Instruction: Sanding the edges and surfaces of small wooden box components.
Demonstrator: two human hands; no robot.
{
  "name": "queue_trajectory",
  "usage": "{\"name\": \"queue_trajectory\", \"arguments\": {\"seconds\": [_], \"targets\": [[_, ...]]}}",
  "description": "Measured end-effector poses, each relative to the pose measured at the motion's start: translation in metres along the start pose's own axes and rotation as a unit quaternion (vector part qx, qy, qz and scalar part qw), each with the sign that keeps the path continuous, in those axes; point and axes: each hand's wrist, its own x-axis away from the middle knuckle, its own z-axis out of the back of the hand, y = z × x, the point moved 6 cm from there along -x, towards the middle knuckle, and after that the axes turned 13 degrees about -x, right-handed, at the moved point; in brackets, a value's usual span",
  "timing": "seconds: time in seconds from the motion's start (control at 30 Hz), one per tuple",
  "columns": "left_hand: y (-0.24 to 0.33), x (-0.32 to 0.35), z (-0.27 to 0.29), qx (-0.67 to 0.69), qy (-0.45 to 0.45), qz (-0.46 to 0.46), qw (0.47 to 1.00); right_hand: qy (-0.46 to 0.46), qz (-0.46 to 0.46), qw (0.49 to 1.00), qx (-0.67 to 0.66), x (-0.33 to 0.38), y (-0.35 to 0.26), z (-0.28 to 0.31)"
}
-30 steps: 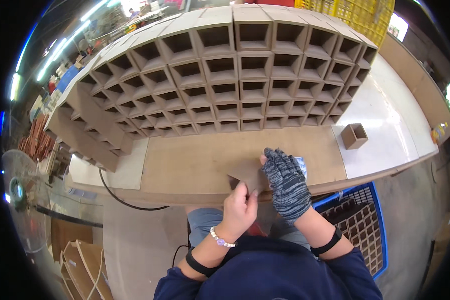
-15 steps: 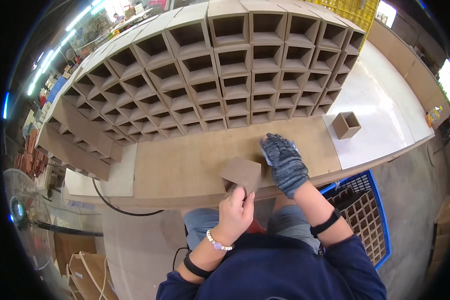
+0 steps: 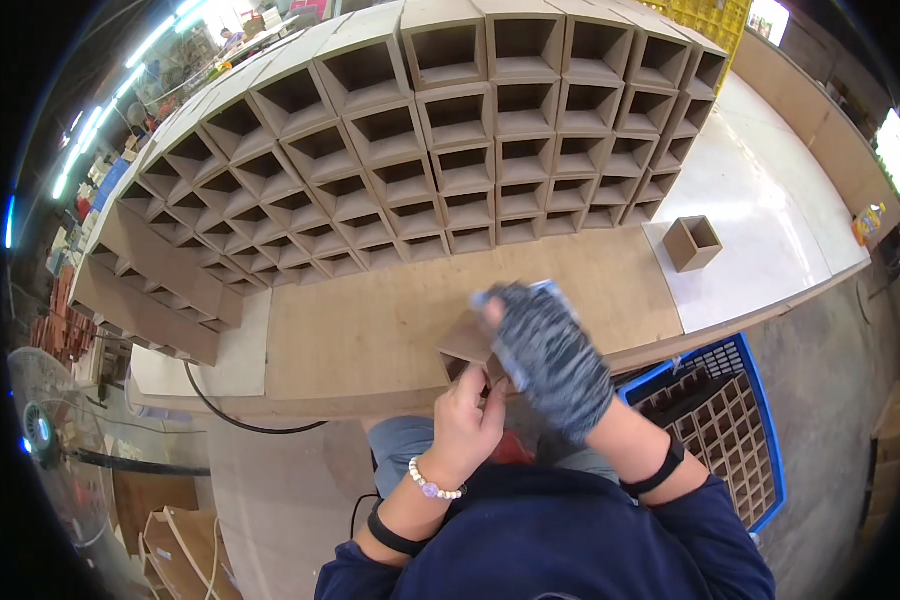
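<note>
My bare left hand (image 3: 469, 420), with a beaded bracelet at the wrist, pinches the near edge of a small open-ended brown fibreboard box (image 3: 458, 343) at the table's front edge. Over the right part of that box is my right hand (image 3: 558, 360), in a grey knitted glove. A thin pale-blue sheet (image 3: 544, 287) shows past the glove's far edge, held in the palm; motion blur hides what kind it is. The glove covers much of the box's upper face. A similar box (image 3: 692, 244) stands alone on the white surface to the right.
A tall wall of stacked open boxes (image 3: 457, 92) spans the table's far side, curving round to the left. Below the table at right is a blue plastic crate (image 3: 775, 455) holding gridded brown pieces. A fan (image 3: 38, 428) stands at left, a yellow bottle (image 3: 868, 222) at far right.
My right hand has moved left and nearer, from the bare board beside the box onto the box itself. My left hand keeps its grip on the box almost in place.
</note>
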Motion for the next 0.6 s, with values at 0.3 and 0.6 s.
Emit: {"name": "queue_trajectory", "arguments": {"seconds": [0.3, 0.6], "targets": [[-0.001, -0.001, 0.000, 0.017, 0.005, 0.001, 1.000, -0.019, -0.088, 0.983, 0.157, 0.025, 0.073, -0.018], [0.008, 0.000, 0.004, 0.041, -0.012, 0.017, 0.999, -0.177, -0.150, 0.971, 0.055, 0.006, 0.050, -0.030]]}}
